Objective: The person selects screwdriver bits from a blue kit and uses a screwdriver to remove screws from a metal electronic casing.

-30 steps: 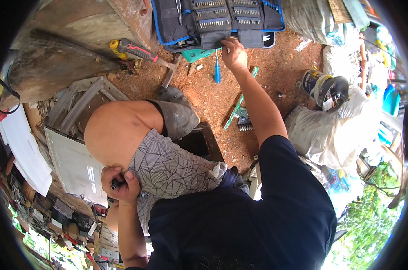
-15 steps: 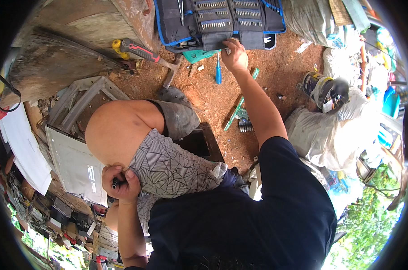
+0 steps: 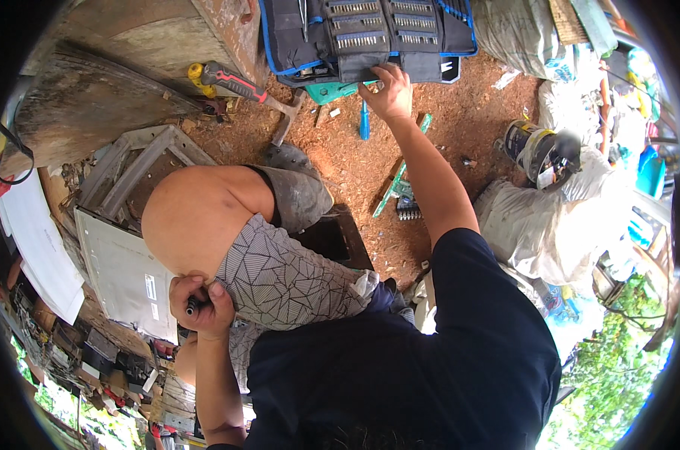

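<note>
My left hand (image 3: 203, 306) is closed around a dark, slim screwdriver-like handle (image 3: 193, 304), its round metal tip poking out beside my bare knee. Most of that tool is hidden in the fist. At the front edge of an unfolded black tool roll with blue trim (image 3: 361, 66), my right hand (image 3: 391, 93) has its thumb spread from the fingers. Those fingertips touch the roll's lower flap, and I see nothing held between them. Rows of small driver bits (image 3: 351, 39) fill the roll. Just below the right hand, a blue-handled screwdriver (image 3: 365, 122) lies on the ground.
A hammer with a red and grey grip (image 3: 239, 82) leans at the left near my boot (image 3: 302, 191). On the dirt floor lie a green strip (image 3: 391, 191) and a black bit holder (image 3: 410, 210). A tin can (image 3: 524, 142) and pale sacks (image 3: 550, 217) stand right.
My right thumb has moved left, away from the fingers, opening the hand at the roll's edge. The left hand has stayed in place with its tool.
</note>
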The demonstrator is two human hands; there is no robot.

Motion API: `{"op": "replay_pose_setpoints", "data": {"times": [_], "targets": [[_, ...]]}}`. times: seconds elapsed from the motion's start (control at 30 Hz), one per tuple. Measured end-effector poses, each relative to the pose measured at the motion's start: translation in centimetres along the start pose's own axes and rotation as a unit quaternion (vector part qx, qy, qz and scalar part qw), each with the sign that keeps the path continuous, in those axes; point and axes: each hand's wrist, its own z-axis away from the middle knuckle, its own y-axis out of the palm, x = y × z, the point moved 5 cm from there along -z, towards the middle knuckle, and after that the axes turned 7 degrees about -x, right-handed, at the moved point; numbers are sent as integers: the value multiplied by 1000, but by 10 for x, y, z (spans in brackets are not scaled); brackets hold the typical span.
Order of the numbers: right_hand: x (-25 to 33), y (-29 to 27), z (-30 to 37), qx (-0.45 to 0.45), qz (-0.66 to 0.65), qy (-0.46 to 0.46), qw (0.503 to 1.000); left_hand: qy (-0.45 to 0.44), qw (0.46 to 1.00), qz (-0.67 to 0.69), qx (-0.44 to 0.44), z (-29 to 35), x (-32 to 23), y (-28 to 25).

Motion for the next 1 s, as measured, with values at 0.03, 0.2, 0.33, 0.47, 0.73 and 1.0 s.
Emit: {"op": "replay_pose_setpoints", "data": {"times": [0.03,0.2,0.33,0.47,0.73,1.0], "targets": [[4,-4,1,-5,20,-2,1000,-2,1000,-1,2,0,0,0],[10,-9,-1,-22,36,17,999,-1,1000,-5,1,1,1,-1],[18,-8,-5,-33,8,13,999,-2,1000,-3,0,1,1,-1],[22,-4,-11,-70,-11,-6,997,-3,1000,-5,-2,2,2,-2],[11,-6,-16,-89,-14,-13,996,-4,1000,-8,5,-2,1,4],[42,-34,-21,-19,-18,-100,995,-33,997,-63,-7,20,12,0]]}}
